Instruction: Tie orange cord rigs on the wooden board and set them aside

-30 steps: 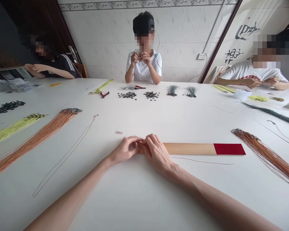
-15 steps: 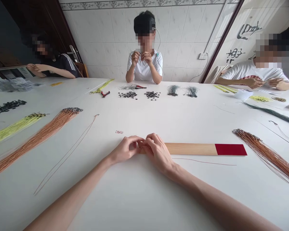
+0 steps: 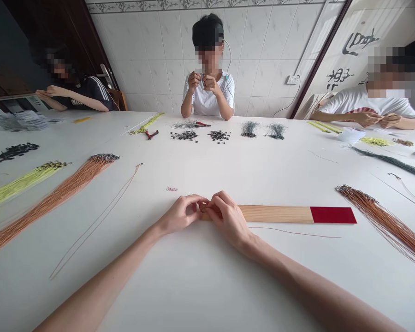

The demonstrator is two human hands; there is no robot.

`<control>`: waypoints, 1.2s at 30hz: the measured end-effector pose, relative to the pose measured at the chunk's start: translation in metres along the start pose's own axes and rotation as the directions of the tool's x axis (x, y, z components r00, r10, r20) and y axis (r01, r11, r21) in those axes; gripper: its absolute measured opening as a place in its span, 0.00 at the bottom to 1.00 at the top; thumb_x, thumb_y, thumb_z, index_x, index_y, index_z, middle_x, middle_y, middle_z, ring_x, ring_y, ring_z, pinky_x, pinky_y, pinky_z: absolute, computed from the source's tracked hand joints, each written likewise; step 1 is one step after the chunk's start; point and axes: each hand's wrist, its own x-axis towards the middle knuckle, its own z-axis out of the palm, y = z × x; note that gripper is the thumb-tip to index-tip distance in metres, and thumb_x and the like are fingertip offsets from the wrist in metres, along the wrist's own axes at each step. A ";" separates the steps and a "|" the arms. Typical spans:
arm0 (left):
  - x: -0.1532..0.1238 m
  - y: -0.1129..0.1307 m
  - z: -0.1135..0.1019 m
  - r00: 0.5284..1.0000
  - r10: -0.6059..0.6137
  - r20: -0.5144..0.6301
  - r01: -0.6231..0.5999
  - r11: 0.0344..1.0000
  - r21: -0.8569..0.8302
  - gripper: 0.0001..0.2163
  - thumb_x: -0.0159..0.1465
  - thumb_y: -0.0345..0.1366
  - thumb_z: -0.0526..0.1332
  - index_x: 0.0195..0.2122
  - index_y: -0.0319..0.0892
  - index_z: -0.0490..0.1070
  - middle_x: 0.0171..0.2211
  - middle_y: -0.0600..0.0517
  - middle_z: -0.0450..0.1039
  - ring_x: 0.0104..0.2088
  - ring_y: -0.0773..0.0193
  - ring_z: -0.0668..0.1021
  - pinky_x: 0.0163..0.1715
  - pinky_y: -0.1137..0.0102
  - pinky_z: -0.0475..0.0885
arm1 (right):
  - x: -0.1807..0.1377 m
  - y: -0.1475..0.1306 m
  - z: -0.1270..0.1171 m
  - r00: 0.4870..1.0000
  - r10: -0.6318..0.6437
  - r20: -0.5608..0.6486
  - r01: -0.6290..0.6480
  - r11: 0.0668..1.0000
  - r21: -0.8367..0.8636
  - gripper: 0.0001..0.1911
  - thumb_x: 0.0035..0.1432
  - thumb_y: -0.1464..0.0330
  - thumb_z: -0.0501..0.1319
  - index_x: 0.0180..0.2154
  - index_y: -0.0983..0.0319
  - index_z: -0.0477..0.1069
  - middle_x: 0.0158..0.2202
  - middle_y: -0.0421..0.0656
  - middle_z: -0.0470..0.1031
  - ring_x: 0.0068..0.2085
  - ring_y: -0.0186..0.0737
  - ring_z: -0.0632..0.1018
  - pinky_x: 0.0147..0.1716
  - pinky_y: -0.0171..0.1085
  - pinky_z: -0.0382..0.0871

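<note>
The wire end point(image 3: 203, 210) sat pinched among the fingertips at the near left end of a long pine strip point(image 3: 276, 214), too small and too hidden to show its exact shape. The left hand point(image 3: 181, 215) was curled closed from the left, and the right hand point(image 3: 226, 217) was closed over it from the right, the two touching as they gripped the wire end just at the strip's edge. The strip lay flat on a white table point(image 3: 207, 290), capped at its far right by a red felt section point(image 3: 333, 215). A fine reddish wire point(image 3: 293, 232) lay just below the strip.

A bundle of copper-coloured wires point(image 3: 51, 206) lay to the left, beside a yellow-green bundle point(image 3: 20, 186) and a single loose wire point(image 3: 97, 221). A small pink coil point(image 3: 172, 189) sat ahead of the left hand. Another copper-coloured bundle point(image 3: 383, 226) lay to the right.

Farther along the table were red-handled pliers point(image 3: 151, 134), heaps of small black pieces point(image 3: 184, 135), and dark wire bundles point(image 3: 249, 129). A co-worker opposite point(image 3: 207, 94) held both hands raised, while co-workers at the left point(image 3: 79, 94) and right point(image 3: 363, 103) had their hands over the table.
</note>
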 end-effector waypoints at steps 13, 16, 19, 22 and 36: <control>0.000 0.000 -0.001 1.000 -0.015 -0.009 0.015 1.000 -0.015 0.13 0.58 0.30 0.56 0.43 0.44 0.72 0.36 0.51 0.72 0.33 0.66 0.71 0.35 0.70 0.68 | -0.001 0.001 -0.001 0.999 0.037 0.016 -0.038 0.997 0.062 0.10 0.56 0.76 0.50 0.25 0.61 0.62 0.32 0.39 0.65 0.30 0.31 0.66 0.28 0.31 0.60; 0.000 -0.001 -0.001 1.000 -0.015 0.002 0.015 1.000 -0.015 0.13 0.58 0.30 0.55 0.44 0.44 0.71 0.37 0.51 0.72 0.33 0.66 0.70 0.36 0.71 0.68 | -0.002 0.001 -0.002 0.999 0.042 0.013 -0.043 0.996 0.072 0.10 0.55 0.76 0.50 0.25 0.61 0.63 0.32 0.39 0.65 0.30 0.31 0.66 0.28 0.31 0.60; 0.000 -0.002 -0.001 1.000 -0.011 0.006 0.011 1.000 -0.014 0.14 0.59 0.30 0.54 0.44 0.43 0.71 0.38 0.50 0.72 0.34 0.65 0.70 0.37 0.70 0.68 | -0.002 0.002 -0.002 0.999 0.043 0.008 -0.043 0.995 0.085 0.10 0.55 0.76 0.50 0.24 0.61 0.63 0.32 0.40 0.65 0.30 0.31 0.67 0.28 0.31 0.61; 0.000 -0.001 -0.001 1.000 -0.017 0.007 0.017 1.000 -0.014 0.13 0.59 0.30 0.54 0.44 0.43 0.71 0.38 0.50 0.72 0.34 0.65 0.70 0.37 0.69 0.68 | -0.002 0.002 -0.001 0.999 0.044 -0.002 -0.044 0.994 0.096 0.10 0.55 0.76 0.51 0.25 0.61 0.64 0.33 0.40 0.66 0.30 0.31 0.67 0.28 0.32 0.62; -0.001 -0.002 0.000 1.000 -0.021 -0.015 0.021 1.000 -0.015 0.14 0.58 0.28 0.54 0.44 0.44 0.71 0.35 0.52 0.72 0.33 0.65 0.70 0.37 0.69 0.67 | -0.001 0.000 -0.001 0.998 0.062 -0.007 -0.061 0.996 0.070 0.07 0.53 0.76 0.52 0.25 0.61 0.62 0.32 0.39 0.66 0.27 0.29 0.66 0.27 0.31 0.61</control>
